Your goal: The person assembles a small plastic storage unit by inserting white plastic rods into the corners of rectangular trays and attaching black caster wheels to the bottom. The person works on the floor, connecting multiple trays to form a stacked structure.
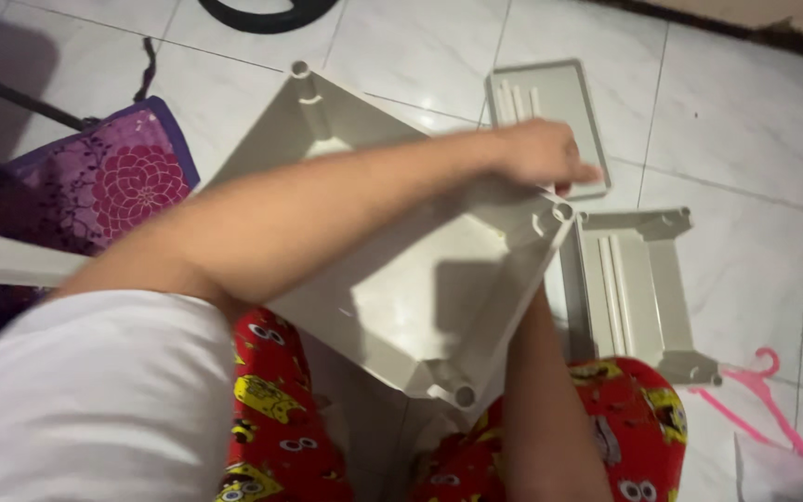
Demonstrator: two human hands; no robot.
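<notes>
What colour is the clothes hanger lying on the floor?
Pink; the hanger shows at the lower right of the head view.

The person wears a plain white short-sleeved shirt (85,400), its sleeve ending above the elbow; both forearms are bare, with no watch, ring or band visible; the legs are in bright red trousers (281,418) printed all over with yellow cartoon faces with big round eyes; the left hand (536,151) shows blurred.
</notes>
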